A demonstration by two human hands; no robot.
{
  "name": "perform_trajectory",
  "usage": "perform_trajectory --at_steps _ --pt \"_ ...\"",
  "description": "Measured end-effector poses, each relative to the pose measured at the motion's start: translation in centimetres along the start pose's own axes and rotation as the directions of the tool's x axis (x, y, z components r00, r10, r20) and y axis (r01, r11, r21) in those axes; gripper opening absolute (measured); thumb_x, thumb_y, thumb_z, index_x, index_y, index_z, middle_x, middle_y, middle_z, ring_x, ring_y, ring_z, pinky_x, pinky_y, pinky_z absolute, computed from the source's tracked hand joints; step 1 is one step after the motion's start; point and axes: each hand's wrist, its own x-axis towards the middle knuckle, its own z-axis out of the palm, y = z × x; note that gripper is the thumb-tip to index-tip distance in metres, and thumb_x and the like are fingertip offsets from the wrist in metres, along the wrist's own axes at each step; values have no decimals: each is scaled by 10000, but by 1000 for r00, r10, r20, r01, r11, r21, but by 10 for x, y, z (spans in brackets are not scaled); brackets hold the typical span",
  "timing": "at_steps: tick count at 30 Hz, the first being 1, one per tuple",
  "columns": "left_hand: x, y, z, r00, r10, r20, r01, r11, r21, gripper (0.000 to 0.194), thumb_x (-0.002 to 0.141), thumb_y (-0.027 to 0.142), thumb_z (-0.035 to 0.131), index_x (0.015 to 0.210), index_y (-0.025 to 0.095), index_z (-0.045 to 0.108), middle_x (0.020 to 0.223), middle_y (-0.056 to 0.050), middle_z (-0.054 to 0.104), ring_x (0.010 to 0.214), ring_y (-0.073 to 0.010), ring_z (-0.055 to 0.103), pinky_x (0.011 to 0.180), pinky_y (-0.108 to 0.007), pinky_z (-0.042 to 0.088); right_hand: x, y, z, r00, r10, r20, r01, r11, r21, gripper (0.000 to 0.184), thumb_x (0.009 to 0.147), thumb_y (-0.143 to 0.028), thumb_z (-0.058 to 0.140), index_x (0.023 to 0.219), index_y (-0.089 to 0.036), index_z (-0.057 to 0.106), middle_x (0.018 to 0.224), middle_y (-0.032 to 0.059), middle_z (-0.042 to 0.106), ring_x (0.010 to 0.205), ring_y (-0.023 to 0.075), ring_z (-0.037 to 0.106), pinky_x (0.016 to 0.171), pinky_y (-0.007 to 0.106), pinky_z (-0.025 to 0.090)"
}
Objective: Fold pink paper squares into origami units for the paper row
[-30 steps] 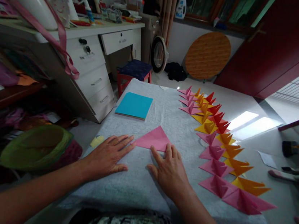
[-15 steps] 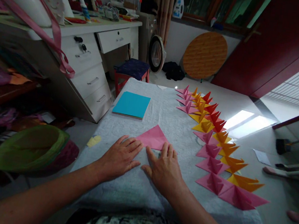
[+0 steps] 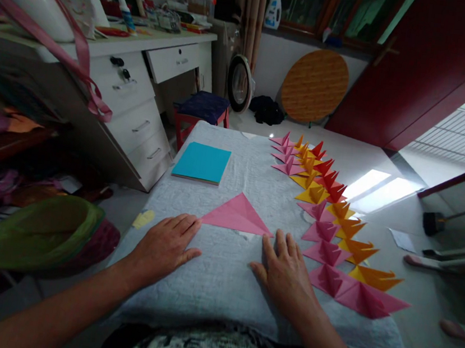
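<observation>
Presently, in the head view, the two bare hands of the person lie palm down on a cloth-covered surface (image 3: 222, 286), which is of a pale grey-blue colour. Between their fingertips is a pink paper (image 3: 238, 214), which is folded into a flat triangle; its long edge is turned to the person and its peak points away.

The left hand (image 3: 167, 242) is opened flat, with the fingers close together and the thumb set apart; its fingertips are at the left corner of the triangle and it grips nothing. The right hand (image 3: 288, 271) is also open, with the fingers a little spread; the index fingertip is at the right corner, and this hand does not grip anything either.

Beyond the triangle, to the left, lies a stack of square sheets (image 3: 202, 163) with a blue one on the top. Along the right side of the surface stand folded paper shapes in slanting rows: pink shapes (image 3: 326, 253), yellow shapes (image 3: 313, 194), orange shapes (image 3: 357, 250) and red shapes (image 3: 333, 181). The nearest pink ones are just beside the right hand.

On the floor at the left is a bin (image 3: 96, 245) with a green liner (image 3: 43, 230). Behind the surface stands a stool (image 3: 203, 105) with a dark blue seat.
</observation>
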Motion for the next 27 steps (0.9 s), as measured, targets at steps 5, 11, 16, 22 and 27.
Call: perform_trajectory --at_steps 5,11,16,22,27 --pt "-6 2 -1 999 -53 3 53 998 41 467 922 426 610 1263 106 620 1275 -204 636 1178 -350 591 960 -471 497 -5 7 6 999 42 -18 -42 999 21 627 895 -434 646 1390 -61 554 1475 295 471 1383 445 421 1073 576 406" --pt "0 1 -18 971 -233 57 232 972 25 433 913 407 599 1231 114 619 1198 -188 652 1109 -354 610 939 -493 494 1 18 -8 999 38 -13 -37 995 95 321 911 -303 592 1135 -90 678 1312 245 615 1237 356 577 1029 471 473" --pt "32 -2 -17 974 -228 7 227 965 -133 583 843 376 657 1359 157 499 1376 -172 544 1273 -330 511 1060 -472 434 30 10 -27 997 3 -73 12 978 207 409 897 -271 585 1276 -120 581 1212 175 662 1121 306 614 979 435 480" --pt "68 -3 -6 976 -212 37 209 892 -401 446 771 354 706 1158 149 623 1236 -134 593 1168 -305 543 1027 -449 458 69 10 -11 996 12 -86 24 912 408 109 845 -193 577 873 -152 674 1043 127 677 1022 255 603 940 380 465" --pt "77 -4 -16 984 -175 -24 122 775 -620 267 843 391 652 1009 192 716 1207 -102 616 1179 -293 530 1049 -470 427 78 25 -1 976 112 -187 78 620 781 127 856 -293 554 802 -201 623 810 23 665 791 178 614 760 298 488"
